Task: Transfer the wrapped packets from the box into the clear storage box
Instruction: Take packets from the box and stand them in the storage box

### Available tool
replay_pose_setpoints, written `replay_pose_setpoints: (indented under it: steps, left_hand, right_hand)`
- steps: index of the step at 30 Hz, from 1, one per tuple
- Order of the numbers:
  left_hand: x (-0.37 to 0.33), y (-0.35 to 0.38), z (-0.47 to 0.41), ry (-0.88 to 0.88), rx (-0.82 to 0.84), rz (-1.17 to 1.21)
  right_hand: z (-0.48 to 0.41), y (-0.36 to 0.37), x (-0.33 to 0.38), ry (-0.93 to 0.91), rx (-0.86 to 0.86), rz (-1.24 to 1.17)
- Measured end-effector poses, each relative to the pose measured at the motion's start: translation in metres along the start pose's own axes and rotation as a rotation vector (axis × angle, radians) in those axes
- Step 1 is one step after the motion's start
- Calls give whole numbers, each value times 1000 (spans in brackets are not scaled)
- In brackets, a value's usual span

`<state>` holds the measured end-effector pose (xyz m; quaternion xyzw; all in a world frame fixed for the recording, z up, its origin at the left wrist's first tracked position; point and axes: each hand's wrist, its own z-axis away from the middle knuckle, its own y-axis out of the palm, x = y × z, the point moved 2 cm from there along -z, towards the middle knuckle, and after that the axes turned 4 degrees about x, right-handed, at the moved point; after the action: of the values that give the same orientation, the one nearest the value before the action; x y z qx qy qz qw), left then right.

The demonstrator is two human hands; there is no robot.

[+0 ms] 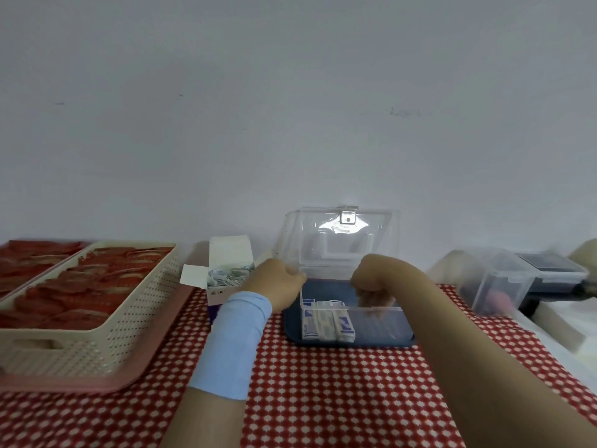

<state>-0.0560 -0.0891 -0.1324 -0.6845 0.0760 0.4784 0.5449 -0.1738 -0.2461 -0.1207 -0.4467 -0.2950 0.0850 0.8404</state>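
Right hand [371,279] reaches down into the clear storage box [381,321]. Its fingers show only through the clear front wall, blurred, so I cannot tell if they hold a packet or are apart. Left hand [277,281] sits curled against the box's left rim. The contact point is hidden by the knuckles, so I cannot tell if it pinches the wall. A light-blue wristband [235,341] is on the left forearm.

1 clear storage box, lid [339,240] standing open against the wall, set on 1 dark blue tray [355,342]. Wrapped packets [326,321] stand on edge in its front-left corner. About 4 white-and-blue faces show, but the exact count is unclear.

1 cardboard box [219,294] just left of the clear box, flaps open, its lower part hidden by the left arm. It holds more packets [229,274], crumpled together and too small to count.

Far left, 1 cream perforated basket [97,337] on 1 pink tray [64,384] is full of red sachets [80,286]. More red lies behind it, cut off by the frame edge.

Right side, 1 lidded clear tub [497,286], heavily blurred, has something pink inside that I cannot identify. A dark item [549,270] sits behind it, unclear.

The bench cloth [323,399] is red-and-white check.
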Motion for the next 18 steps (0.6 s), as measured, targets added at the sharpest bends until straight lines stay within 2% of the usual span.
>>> replay_pose_setpoints:
  steps: [3, 5, 7, 9, 11, 14, 18]
  left_hand:
    - [-3, -38, 14, 38, -130, 77]
    - [8, -65, 21, 71, -243, 20]
    - [30, -85, 22, 65, -326, -26]
    - [55, -94, 22, 23, -342, -125]
    - [74, -97, 20, -1, -341, -187]
    - [90, -98, 16, -8, -289, -185]
    - [99, -96, 8, -2, -266, -209]
  right_hand:
    - [13, -17, 17, -70, -154, -53]
    - [20, -22, 38, -219, -314, -27]
    - [30, -17, 63, -438, -390, -74]
    - [42, -1, 88, -641, -362, -98]
    - [42, 18, 109, -745, -320, -1]
    - [30, 43, 132, -794, -288, 149]
    - [18, 63, 149, -775, -346, 401]
